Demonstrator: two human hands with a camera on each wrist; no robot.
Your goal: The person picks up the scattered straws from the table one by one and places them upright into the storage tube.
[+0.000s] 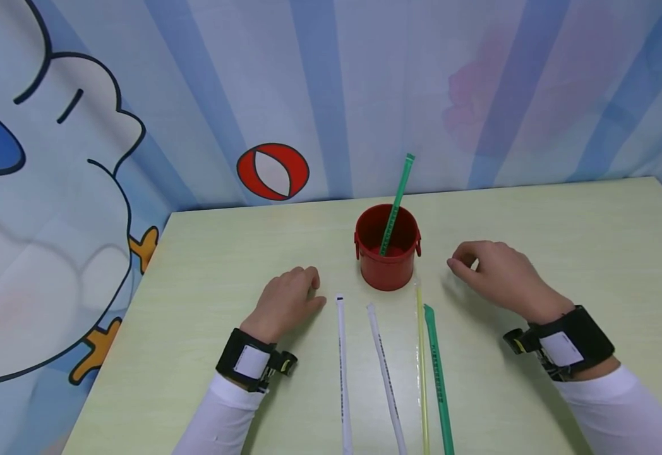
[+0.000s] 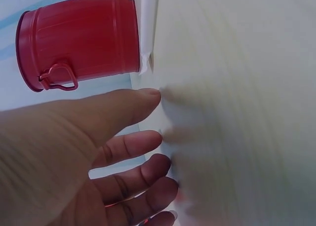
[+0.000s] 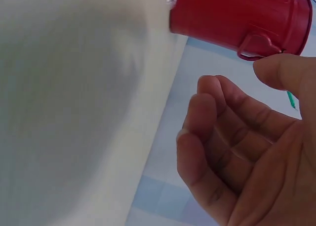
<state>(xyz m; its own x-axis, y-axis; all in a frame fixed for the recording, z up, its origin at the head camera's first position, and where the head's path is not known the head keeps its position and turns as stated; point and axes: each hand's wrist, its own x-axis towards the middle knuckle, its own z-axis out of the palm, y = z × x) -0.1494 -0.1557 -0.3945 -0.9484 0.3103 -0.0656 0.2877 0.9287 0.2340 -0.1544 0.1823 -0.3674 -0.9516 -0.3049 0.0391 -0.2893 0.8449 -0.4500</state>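
Note:
A small red bucket (image 1: 386, 273) stands upright near the back of the table, with a wrapped green straw (image 1: 400, 193) leaning inside it. In front lie two white wrapped straws (image 1: 342, 373) (image 1: 386, 376), a yellow straw (image 1: 422, 373) in clear wrap and another green straw (image 1: 438, 379). My left hand (image 1: 284, 304) is left of the straws, its fingers loosely bent and fingertips at the tabletop; it holds nothing. To the right of the bucket, my right hand (image 1: 498, 275) hovers above the table, fingers loosely curled, a gap between thumb and fingers (image 3: 197, 117), nothing held.
The pale table (image 1: 223, 246) ends at a back edge against a blue striped cloth backdrop (image 1: 365, 95) with a printed red and white ball (image 1: 273, 172). Black camera bands (image 1: 251, 360) circle both wrists.

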